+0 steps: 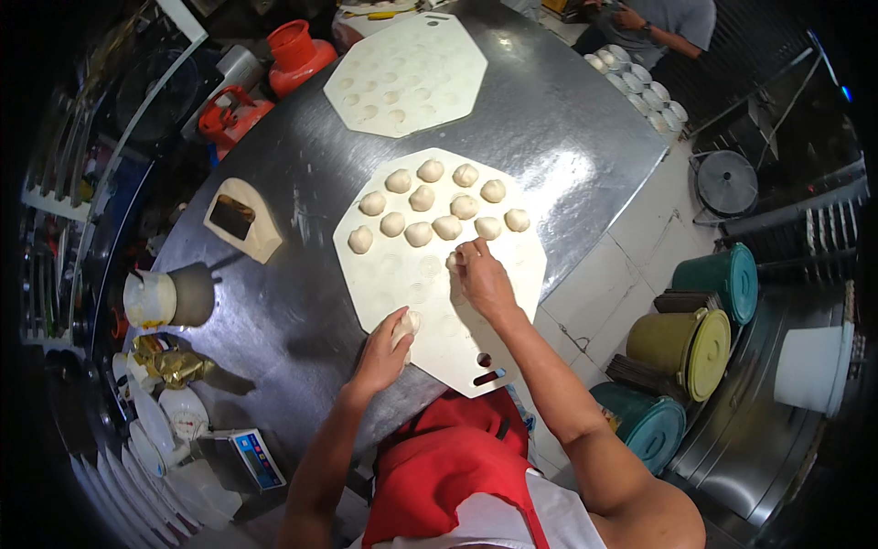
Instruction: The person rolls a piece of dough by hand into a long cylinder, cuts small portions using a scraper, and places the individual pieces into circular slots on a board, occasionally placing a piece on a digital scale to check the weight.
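In front of me lies a cream, many-sided board [389, 274] with shallow round hollows and two cut-out holes at its near end. Several pale dough balls [419, 234] sit in rows over its far half. My right hand [487, 282] is closed in a pinch on a small dough ball [454, 263] at the board's middle, just short of the nearest row. By the board's near left edge, my left hand [377, 355] curls around a lump of dough [409, 327], whose lower part the fingers hide.
A second hollowed board [407, 78] lies farther back on the steel table [293, 165]. At left are a wooden tool with a dark inset [242, 220], a white tub [149, 298] and a digital scale [254, 460]. Lidded bins [681, 352] stand right; a person [672, 23] is beyond.
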### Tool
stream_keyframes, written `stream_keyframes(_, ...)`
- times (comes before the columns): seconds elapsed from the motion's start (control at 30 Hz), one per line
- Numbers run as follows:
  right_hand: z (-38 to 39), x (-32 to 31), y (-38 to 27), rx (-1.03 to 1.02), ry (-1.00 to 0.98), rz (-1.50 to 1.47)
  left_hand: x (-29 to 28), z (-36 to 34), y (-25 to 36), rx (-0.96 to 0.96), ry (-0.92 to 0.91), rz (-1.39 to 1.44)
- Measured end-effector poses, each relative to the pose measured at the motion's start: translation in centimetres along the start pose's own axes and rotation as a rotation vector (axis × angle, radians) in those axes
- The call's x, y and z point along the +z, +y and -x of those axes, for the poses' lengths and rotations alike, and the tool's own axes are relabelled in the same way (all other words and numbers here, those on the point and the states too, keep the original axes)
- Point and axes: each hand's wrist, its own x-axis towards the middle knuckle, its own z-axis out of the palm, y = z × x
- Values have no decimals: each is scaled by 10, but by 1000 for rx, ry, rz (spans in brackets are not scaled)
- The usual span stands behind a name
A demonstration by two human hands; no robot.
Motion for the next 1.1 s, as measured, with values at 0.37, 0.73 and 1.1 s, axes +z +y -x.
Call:
stream_keyframes(0.37, 85, 18, -102, -118, -391, -260, 11, 21, -29, 151, 180, 430)
stream_keyframes(0.73, 110, -26, -152, 129, -111, -233, -15, 55, 59, 237, -17, -250)
stream_keyframes(1.1, 46, -10, -61, -130, -136, -94, -9, 2, 20, -247, -78, 60)
